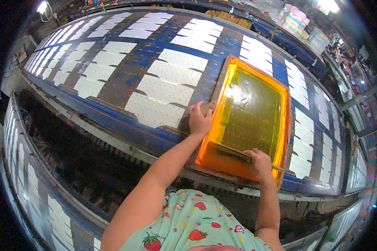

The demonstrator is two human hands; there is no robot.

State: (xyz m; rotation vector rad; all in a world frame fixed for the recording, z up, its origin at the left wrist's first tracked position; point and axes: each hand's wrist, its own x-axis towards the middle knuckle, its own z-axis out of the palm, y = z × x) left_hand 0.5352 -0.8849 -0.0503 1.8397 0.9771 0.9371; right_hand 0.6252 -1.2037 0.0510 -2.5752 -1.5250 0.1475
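A screen printing frame (285, 125) lies on the long table, its wooden border lined in bright orange around a dark olive mesh (251, 104). My left hand (200, 120) is at the frame's left side, thumb and fingers around its edge by a brown tab. Inside the near end of the frame, my right hand (260, 164) is closed on a squeegee (230, 150), a long flat blade set across the mesh. Small dots show through the mesh just beyond the squeegee. White cut fabric pieces (157, 109) with small dots lie in rows left of the frame.
The blue and brown printing table (117, 88) runs far left and right, with more white pieces (302, 142) right of the frame. A metal rail (125, 152) follows its near edge. Another table with white pieces (58, 213) stands at lower left. Striped bundles (293, 19) sit beyond.
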